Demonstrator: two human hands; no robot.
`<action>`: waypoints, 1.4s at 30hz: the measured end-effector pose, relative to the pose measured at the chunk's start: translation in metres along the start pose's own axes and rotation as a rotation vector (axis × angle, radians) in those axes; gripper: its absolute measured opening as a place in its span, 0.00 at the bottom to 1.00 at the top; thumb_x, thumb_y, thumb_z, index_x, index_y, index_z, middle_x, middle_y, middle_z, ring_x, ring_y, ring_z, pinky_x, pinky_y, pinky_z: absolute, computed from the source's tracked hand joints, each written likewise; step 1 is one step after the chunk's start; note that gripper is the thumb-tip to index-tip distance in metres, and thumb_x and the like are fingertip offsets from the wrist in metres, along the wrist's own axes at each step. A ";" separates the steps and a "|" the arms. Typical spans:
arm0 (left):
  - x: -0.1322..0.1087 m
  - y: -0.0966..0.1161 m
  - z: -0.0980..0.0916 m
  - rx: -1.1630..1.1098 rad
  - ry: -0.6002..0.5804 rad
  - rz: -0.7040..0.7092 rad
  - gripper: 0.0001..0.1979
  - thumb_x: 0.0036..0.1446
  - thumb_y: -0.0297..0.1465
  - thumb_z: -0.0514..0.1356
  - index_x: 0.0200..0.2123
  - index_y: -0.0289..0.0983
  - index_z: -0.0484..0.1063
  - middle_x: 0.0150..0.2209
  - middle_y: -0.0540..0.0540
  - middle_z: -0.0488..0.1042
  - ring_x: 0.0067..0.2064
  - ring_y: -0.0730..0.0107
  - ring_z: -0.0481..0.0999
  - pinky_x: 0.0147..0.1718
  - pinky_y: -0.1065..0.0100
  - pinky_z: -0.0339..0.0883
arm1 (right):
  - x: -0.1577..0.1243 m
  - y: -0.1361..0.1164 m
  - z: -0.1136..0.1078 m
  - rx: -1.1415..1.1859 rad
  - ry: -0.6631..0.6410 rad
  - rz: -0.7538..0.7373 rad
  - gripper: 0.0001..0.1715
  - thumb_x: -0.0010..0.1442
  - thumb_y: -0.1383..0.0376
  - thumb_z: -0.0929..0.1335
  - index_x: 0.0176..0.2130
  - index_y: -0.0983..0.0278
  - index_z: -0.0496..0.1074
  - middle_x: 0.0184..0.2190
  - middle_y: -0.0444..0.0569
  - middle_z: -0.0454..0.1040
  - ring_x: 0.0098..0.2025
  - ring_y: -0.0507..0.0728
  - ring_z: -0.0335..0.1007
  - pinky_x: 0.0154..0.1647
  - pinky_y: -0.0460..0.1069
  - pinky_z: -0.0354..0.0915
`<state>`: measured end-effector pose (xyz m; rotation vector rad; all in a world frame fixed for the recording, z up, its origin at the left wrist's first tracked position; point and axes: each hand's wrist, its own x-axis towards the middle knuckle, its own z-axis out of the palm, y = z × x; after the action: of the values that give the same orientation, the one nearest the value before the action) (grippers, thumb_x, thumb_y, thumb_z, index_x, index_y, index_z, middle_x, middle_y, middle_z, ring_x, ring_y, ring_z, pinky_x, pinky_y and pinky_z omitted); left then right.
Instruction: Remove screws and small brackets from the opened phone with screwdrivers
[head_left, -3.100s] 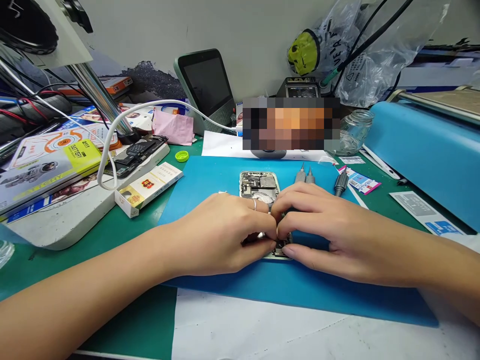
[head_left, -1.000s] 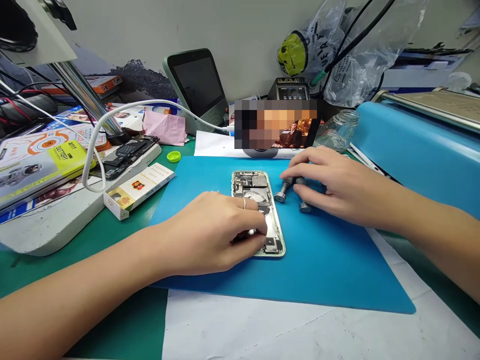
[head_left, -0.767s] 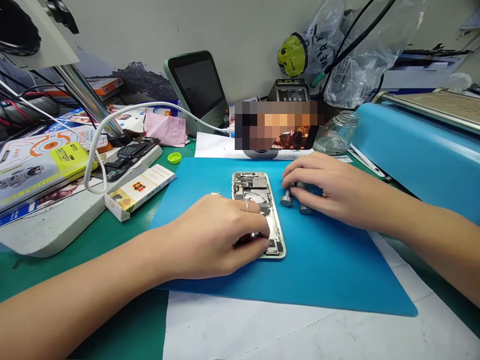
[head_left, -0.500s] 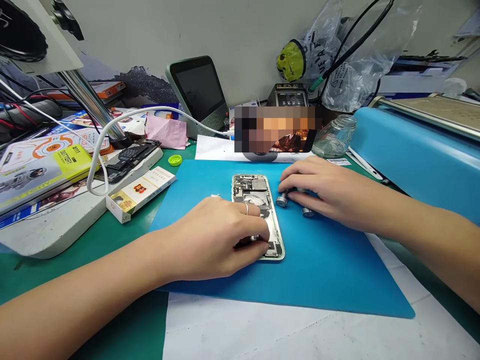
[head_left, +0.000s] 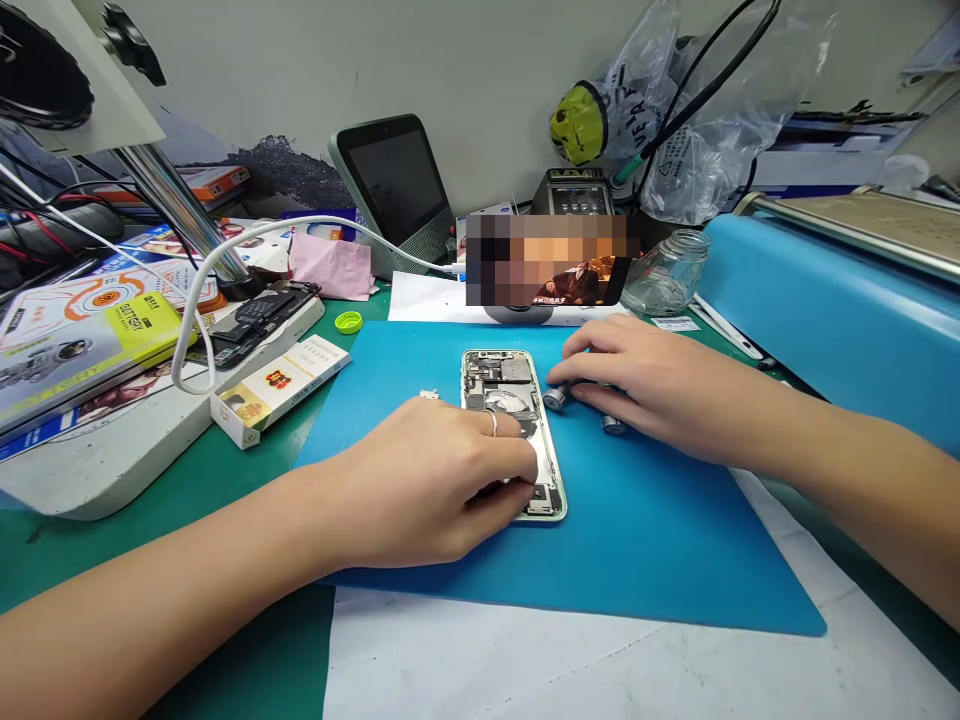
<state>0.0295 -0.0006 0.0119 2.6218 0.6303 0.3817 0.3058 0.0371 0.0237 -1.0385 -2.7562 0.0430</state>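
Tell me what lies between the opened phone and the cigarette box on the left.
In the head view, only bare blue mat and a small loose metal piece lie between the opened phone and the cigarette box.

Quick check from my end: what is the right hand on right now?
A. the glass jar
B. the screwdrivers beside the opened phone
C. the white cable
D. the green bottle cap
B: the right hand lies over the screwdrivers on the blue mat, just right of the opened phone; the jar stands apart behind it.

- Left hand (head_left: pixel 435 480): palm down, fingers curled, ring on one finger, forearm extending to lower left.
- Right hand (head_left: pixel 645 385): palm down, fingers bent forward, forearm extending to lower right.
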 end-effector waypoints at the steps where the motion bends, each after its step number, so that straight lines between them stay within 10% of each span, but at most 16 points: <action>1: 0.000 0.000 0.000 -0.003 -0.003 -0.001 0.10 0.72 0.30 0.56 0.39 0.38 0.76 0.34 0.51 0.74 0.32 0.72 0.70 0.28 0.64 0.53 | 0.000 0.000 0.001 -0.018 0.003 -0.005 0.19 0.74 0.60 0.61 0.46 0.60 0.81 0.47 0.57 0.78 0.47 0.66 0.72 0.44 0.59 0.70; 21: -0.001 -0.006 -0.004 -0.135 0.024 0.027 0.06 0.67 0.25 0.60 0.41 0.37 0.79 0.36 0.51 0.76 0.35 0.73 0.73 0.33 0.67 0.58 | -0.013 -0.044 -0.002 0.048 0.324 -0.200 0.09 0.72 0.70 0.65 0.47 0.57 0.73 0.34 0.47 0.70 0.32 0.56 0.68 0.32 0.51 0.63; 42: 0.002 -0.009 -0.002 -0.269 0.040 -0.002 0.06 0.65 0.22 0.62 0.39 0.35 0.79 0.38 0.50 0.76 0.38 0.74 0.74 0.37 0.70 0.61 | -0.009 -0.061 0.011 0.227 0.052 -0.216 0.11 0.74 0.67 0.67 0.37 0.63 0.77 0.32 0.44 0.76 0.29 0.51 0.68 0.29 0.47 0.56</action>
<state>0.0268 0.0083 0.0102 2.3630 0.5531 0.4840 0.2710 -0.0141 0.0169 -0.6721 -2.7200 0.2856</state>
